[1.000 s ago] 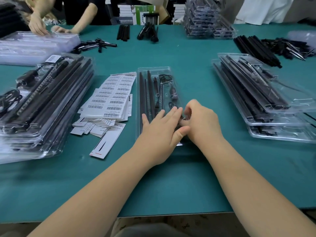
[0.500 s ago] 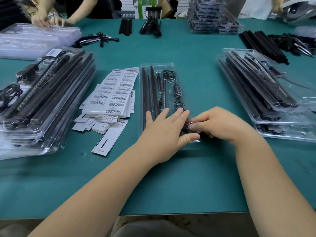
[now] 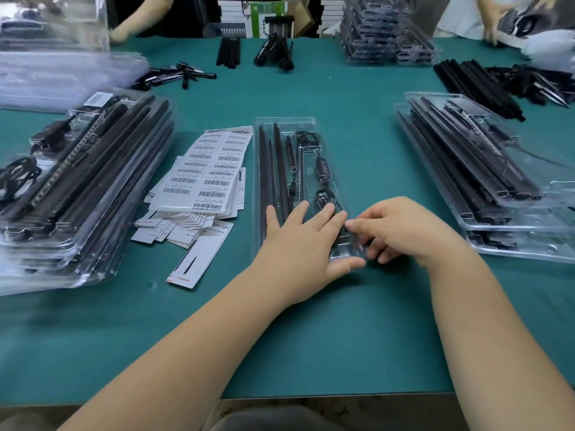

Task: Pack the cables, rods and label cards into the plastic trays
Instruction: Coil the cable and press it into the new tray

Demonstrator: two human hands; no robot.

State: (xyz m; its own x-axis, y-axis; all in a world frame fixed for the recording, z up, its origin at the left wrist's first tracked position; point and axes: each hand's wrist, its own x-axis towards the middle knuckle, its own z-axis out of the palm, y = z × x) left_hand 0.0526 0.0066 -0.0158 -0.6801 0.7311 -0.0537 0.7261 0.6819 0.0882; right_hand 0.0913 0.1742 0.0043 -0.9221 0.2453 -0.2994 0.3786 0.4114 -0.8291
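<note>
Tray (image 3: pixel 284 121) at table centre, rods (image 3: pixel 273 169) and cable (image 3: pixel 323 195) already seated, pinned flat under open left hand (image 3: pixel 298 241); right hand (image 3: pixel 401 228) curled at near corner, contents unclear; probably tucking cable end, label card (image 3: pixel 199 256) next.

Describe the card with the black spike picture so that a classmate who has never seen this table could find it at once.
Start at the clear tray in the middle of the green table, under both hands. To its left lies a fan of barcode labels. The spike card pokes out at the pile's near end: long, white, without a barcode.
</note>
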